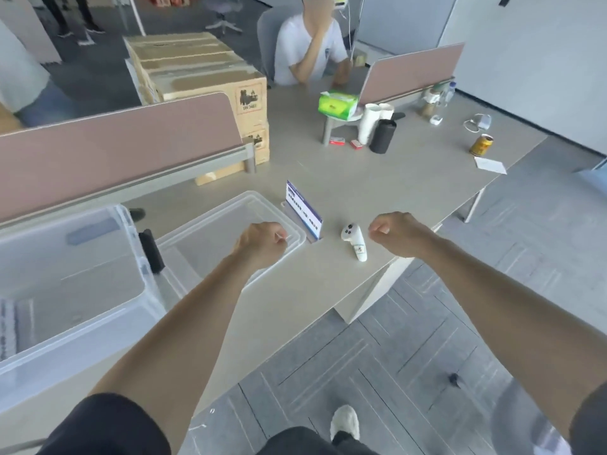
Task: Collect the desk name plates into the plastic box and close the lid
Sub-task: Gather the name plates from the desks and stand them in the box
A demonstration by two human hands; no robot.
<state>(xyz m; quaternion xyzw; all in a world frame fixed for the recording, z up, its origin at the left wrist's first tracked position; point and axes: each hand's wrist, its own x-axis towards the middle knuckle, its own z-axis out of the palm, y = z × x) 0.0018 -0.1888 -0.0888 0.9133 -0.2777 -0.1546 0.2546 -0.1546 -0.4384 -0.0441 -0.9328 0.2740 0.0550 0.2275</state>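
Though near, name plate (303,210) lettering illegible

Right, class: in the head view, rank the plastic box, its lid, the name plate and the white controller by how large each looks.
1. plastic box, though it sits nearest the camera, which enlarges it.
2. lid.
3. name plate.
4. white controller, looking only a little smaller than the plate.

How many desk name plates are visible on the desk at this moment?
1. The name plate stands upright on the desk, just beyond the lid's far corner, left of the white controller. Others may be hidden.
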